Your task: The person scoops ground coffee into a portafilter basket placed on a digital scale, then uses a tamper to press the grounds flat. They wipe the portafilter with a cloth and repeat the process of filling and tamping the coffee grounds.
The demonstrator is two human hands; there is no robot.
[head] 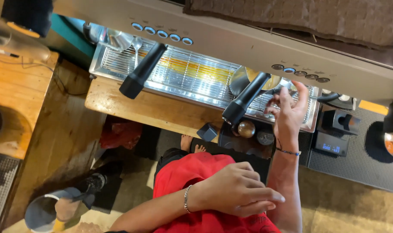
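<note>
A small metal milk pitcher [244,80] is seen on the right part of the steel drip tray [196,75] of an espresso machine [248,41], partly hidden behind the black handle of the right portafilter [245,99]. The right hand [289,108] is raised beside the pitcher, its fingers [285,97] loosely curled at the tray's grille; whether anything is gripped by them cannot be told, since the fingertips are partly hidden. A thin bracelet is worn on that wrist. The left hand [235,190] is held low in front of the body, above red clothing [196,172], with the fingers relaxed and nothing held in it.

A second black portafilter handle [142,71] is locked in at the left of the machine, and a spoon [137,45] is laid on the grille near it. Below the tray, a wooden-topped tamper [246,128] is set on a dark mat, with a small dark cube [207,131] just beside it on the wooden counter [149,105]. To the right, a small black scale with a lit display [332,144] is placed on a ribbed mat. A grey bin [43,211] is seen on the floor at lower left.
</note>
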